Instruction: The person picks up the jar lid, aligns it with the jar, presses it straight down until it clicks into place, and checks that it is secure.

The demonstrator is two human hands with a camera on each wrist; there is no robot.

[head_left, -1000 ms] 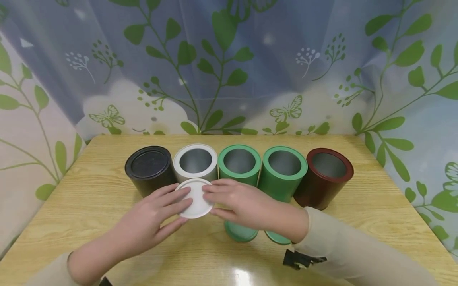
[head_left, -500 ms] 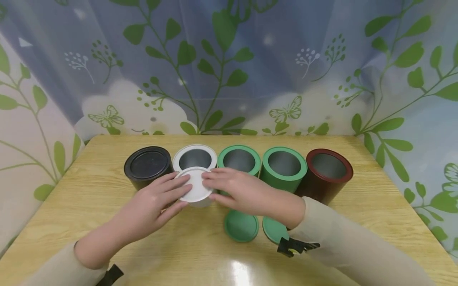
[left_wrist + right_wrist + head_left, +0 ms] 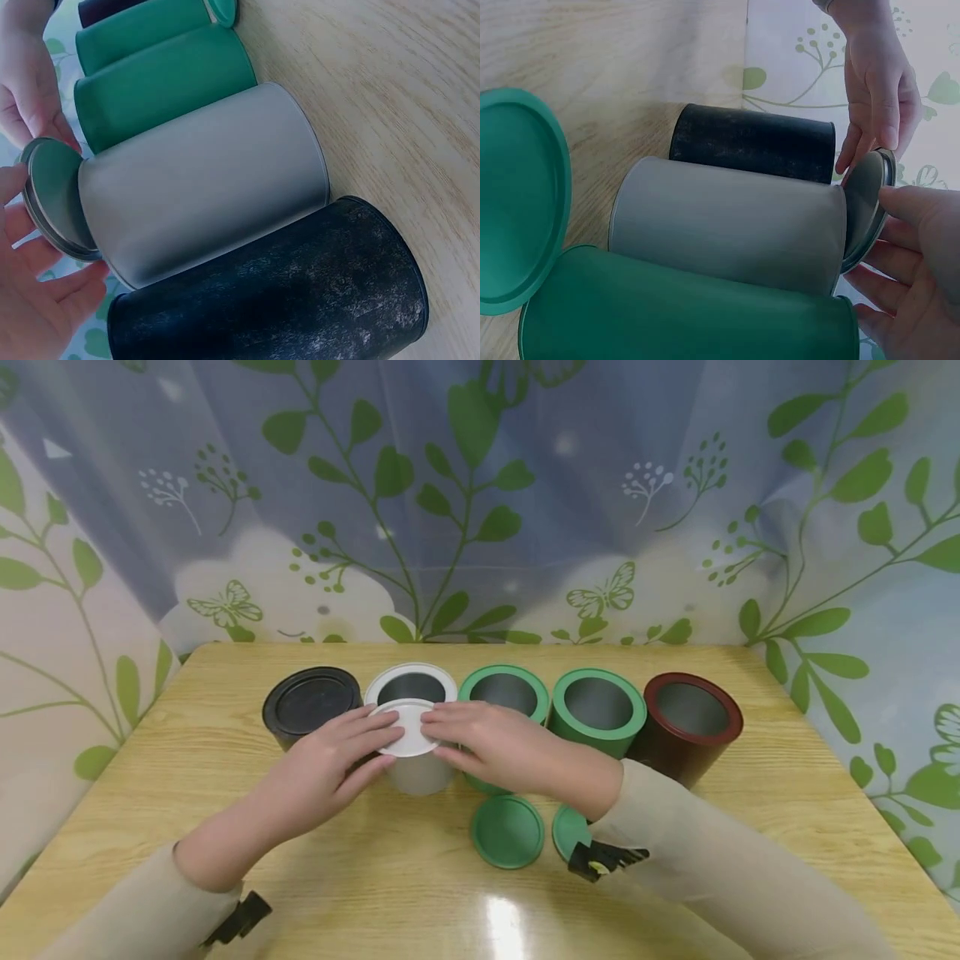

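Between my hands is a round white lid (image 3: 410,732), held at its left and right edges. My left hand (image 3: 318,770) has its fingers over the top and the thumb at the near edge; my right hand (image 3: 506,747) grips the opposite side likewise. Both wrist views show the lid's metal underside (image 3: 864,196), tilted at the mouth of the white can (image 3: 202,180). In the head view, the lid overlaps the near part of that can's rim, and its dark opening shows behind. Whether lid and rim touch is hard to tell.
Left of the white can stands a black can (image 3: 311,697) with its lid on. To the right are two open green cans (image 3: 596,737) and an open dark red can (image 3: 682,752). Two green lids (image 3: 507,832) lie on the wooden table (image 3: 390,893) in front.
Both hands have carried the white lid away from me, from in front of the white can to over its near rim. The cans and green lids have stayed put.
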